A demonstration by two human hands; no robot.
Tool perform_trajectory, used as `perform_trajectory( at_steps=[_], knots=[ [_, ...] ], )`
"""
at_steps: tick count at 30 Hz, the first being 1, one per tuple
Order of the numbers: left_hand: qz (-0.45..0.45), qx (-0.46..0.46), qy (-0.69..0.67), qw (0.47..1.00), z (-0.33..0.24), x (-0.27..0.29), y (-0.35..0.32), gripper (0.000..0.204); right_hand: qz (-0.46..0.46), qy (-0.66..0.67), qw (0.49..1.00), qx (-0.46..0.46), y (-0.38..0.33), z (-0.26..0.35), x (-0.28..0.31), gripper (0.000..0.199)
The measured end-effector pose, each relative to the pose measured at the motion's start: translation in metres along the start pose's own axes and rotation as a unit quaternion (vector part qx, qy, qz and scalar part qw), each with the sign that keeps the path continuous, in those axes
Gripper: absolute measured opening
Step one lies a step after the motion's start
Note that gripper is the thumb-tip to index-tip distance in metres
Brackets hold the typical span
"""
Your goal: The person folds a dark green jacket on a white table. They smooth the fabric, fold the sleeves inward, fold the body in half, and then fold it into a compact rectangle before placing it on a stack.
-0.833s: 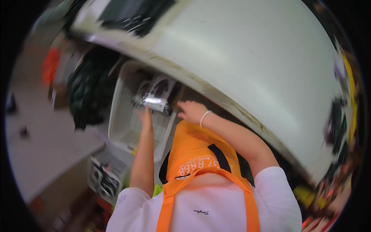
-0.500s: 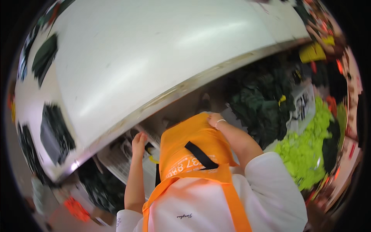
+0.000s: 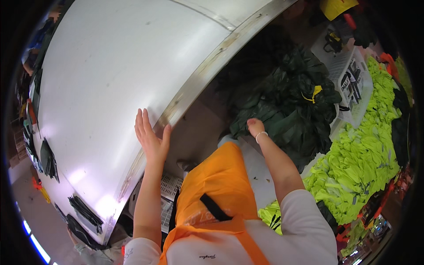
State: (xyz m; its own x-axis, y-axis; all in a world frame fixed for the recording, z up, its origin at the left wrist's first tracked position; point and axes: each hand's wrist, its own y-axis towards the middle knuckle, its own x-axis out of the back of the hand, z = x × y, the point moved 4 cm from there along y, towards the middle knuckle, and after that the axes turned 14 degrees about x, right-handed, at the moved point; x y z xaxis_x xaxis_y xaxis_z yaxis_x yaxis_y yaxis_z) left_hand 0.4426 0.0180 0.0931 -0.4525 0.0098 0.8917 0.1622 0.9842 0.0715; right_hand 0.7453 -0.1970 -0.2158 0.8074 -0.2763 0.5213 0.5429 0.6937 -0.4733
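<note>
My left hand (image 3: 151,132) is open over the near edge of the white table (image 3: 110,66), fingers stretched out and thumb apart. Nothing is in it. My right hand (image 3: 256,128), with a pale bracelet at the wrist, is curled closed in front of a dark green heap of thin, crumpled material (image 3: 293,106). Whether its fingers pinch part of that heap is hidden. Between my forearms hangs my orange apron (image 3: 216,176) with a black strap, touched by neither hand.
A bright yellow-green heap of fabric (image 3: 353,172) spreads on the right beside a white plastic basket (image 3: 355,88). A yellow strip (image 3: 315,93) lies on the dark heap. Folded dark pieces (image 3: 84,212) rest along the table's far left side. Another slatted crate (image 3: 170,187) stands below the table edge.
The view has turned toward the right. My right hand has let go of the apron and reached out to the dark green heap. My left hand has risen to the table edge and opened.
</note>
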Motion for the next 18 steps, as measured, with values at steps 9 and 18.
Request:
perform_trajectory(
  at_steps=[9,18],
  knots=[
    [-0.007,0.053,0.209,0.976,-0.048,-0.067,0.007,0.087,0.034,-0.391,0.915,0.094,0.174,0.021,0.086,0.087],
    [-0.043,0.026,0.201,0.978,-0.052,-0.071,0.010,0.084,0.097,-0.201,0.969,0.103,0.216,-0.051,0.145,0.048]
  ],
)
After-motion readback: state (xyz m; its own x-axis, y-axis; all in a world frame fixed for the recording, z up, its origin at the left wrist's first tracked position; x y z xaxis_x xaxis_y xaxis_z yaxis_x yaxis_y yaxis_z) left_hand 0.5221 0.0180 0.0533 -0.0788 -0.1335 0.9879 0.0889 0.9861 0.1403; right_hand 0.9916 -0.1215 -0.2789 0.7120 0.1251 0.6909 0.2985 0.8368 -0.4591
